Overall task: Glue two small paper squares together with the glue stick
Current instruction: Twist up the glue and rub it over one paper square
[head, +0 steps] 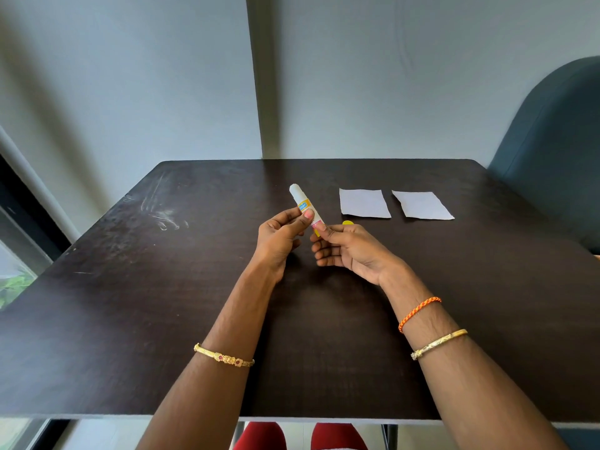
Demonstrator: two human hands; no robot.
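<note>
Glue stick [303,205], white and tilted with its tip toward the table's [130,303] far edge, was held above the middle of the table; the left hand [281,235] pinched its barrel and the right hand [344,246] gripped its yellow base. Two paper squares [363,203] [422,205] lay side by side, apart, near the far right corner
</note>
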